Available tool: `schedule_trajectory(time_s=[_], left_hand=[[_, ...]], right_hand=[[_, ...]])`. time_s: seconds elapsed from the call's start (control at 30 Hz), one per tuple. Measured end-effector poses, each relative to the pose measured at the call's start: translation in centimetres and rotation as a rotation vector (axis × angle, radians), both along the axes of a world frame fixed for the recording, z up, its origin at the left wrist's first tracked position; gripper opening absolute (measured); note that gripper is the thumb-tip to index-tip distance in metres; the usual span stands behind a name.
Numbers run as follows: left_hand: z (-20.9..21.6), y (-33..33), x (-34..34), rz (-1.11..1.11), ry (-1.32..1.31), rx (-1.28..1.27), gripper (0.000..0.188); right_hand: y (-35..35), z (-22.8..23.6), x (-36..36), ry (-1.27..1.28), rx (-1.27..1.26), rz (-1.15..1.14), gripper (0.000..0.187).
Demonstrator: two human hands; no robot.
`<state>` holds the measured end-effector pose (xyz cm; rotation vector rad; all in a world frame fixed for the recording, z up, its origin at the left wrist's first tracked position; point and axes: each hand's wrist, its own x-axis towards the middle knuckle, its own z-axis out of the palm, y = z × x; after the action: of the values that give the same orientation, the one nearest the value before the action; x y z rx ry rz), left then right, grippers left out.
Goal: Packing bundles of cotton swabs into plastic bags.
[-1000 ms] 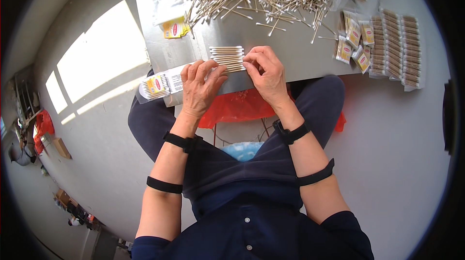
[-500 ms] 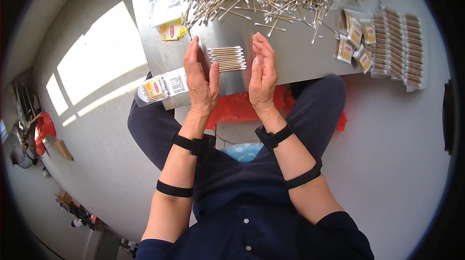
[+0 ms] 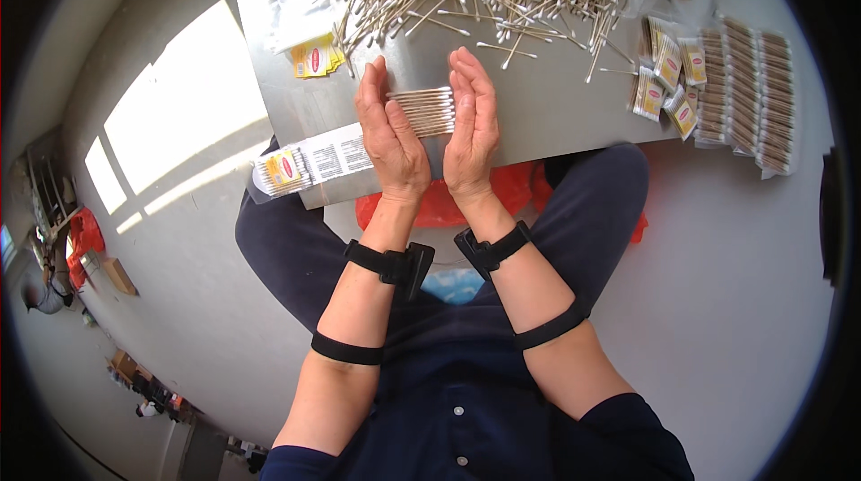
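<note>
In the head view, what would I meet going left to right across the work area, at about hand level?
Bagged swab pack → left hand → row of swabs → right hand → small yellow-labelled packs → stacked swab bundles

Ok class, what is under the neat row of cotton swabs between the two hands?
The row of cotton swabs appears to rest on the grey tabletop, which shows beyond its far side. The surface directly beneath is covered, and the left hand hides some left ends.
</note>
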<state>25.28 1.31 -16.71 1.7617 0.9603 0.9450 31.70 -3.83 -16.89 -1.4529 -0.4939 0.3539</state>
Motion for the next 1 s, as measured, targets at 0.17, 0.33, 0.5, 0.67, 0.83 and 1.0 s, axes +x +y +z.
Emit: schedule_trajectory(time_s=[0.17,0.33,0.5,0.67,0.83,1.0], left_hand=[[0.1,-0.2,0.2,-0.029,0.042,0.01,0.047],[-0.6,0.5,-0.9,-0.039,-0.056,-0.05,0.054],[0.8,0.5,-0.7,-0.061,0.123,0.005,0.076],[0.5,0.2,0.0,-0.018,0.203,0.096,0.077],[0.7,-0.1,0.0,-0.036,0.197,0.065,0.067],[0.0,0.5,-0.6,-0.027,-0.088,-0.079,0.048]], right_hand=[[0.0,0.1,0.0,-0.069,-0.102,0.1,0.035],[-0.1,0.1,0.3,0.083,0.022,0.064,0.035],[-1.7,-0.1,1.4,0.161,0.105,-0.006,0.036],[-1.7,0.5,0.9,0.167,0.076,0.009,0.036],[-1.9,0.3,1.1,0.13,0.044,0.024,0.036],[-0.8,0.4,0.2,0.153,0.072,0.041,0.037]])
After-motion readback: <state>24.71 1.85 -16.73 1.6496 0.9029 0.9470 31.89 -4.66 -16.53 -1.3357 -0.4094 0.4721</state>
